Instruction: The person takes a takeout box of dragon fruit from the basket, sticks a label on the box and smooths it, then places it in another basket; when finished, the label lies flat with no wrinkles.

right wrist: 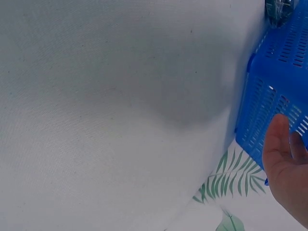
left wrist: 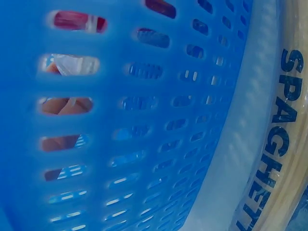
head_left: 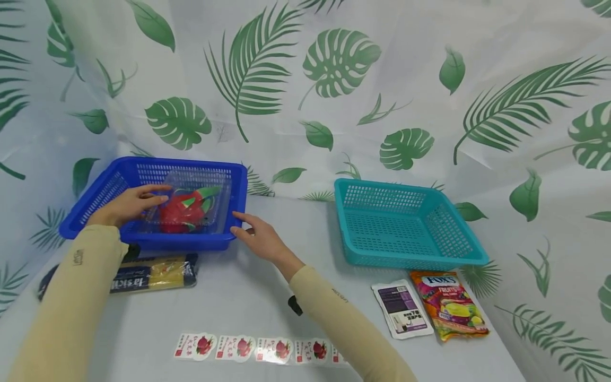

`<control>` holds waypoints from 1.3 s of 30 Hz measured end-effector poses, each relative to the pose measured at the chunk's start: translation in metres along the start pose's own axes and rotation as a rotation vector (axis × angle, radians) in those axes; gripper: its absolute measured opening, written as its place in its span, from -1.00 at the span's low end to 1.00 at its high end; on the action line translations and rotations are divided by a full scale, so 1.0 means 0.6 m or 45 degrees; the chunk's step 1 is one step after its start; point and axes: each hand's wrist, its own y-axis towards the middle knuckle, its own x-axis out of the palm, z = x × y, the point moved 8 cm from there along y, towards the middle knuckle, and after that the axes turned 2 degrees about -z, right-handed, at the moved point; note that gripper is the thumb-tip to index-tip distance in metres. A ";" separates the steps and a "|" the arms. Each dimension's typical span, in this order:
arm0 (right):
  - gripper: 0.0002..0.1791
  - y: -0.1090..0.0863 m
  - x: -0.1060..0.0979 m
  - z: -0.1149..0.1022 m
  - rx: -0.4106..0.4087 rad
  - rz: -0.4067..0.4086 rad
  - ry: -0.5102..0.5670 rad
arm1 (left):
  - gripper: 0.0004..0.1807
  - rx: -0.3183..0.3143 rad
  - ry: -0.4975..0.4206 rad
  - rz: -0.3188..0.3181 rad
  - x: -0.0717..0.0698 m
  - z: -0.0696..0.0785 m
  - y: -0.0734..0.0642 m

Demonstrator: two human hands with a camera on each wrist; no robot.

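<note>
A clear plastic box (head_left: pixel 223 197) with red, green-tipped dragon fruit (head_left: pixel 181 212) inside lies in the blue basket (head_left: pixel 177 244). My left hand (head_left: pixel 128 205) reaches over the basket's front left, its extended fingers at the left edge of the box. In the left wrist view, parts of that hand show through slots in the basket wall (left wrist: pixel 110 86). Just outside the basket's right rim is my right hand (head_left: pixel 262 240), fingertips close to the rim and nothing in the palm. The right wrist view shows this hand (right wrist: pixel 284 168) beside the slotted wall, thumb apart from the fingers.
A spaghetti pack (head_left: pixel 153 274) lies before the blue basket, under my left forearm. At right stand a teal basket (head_left: pixel 415 260), a white-and-purple packet (head_left: pixel 402 310) and a Fox's candy bag (head_left: pixel 448 305). Several dragon fruit stickers (head_left: pixel 260 349) lie on a strip in front.
</note>
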 end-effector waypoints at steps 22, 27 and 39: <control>-0.40 -0.002 -0.001 -0.001 0.007 -0.001 -0.004 | -0.06 -0.069 -0.002 -0.107 0.006 0.002 0.000; -0.41 -0.001 -0.001 0.001 0.001 -0.001 0.004 | -0.08 -0.045 0.092 -0.055 0.001 -0.002 0.006; -0.42 -0.003 -0.004 -0.007 -0.022 -0.004 -0.062 | -0.14 -0.006 0.089 -0.049 0.002 0.000 0.004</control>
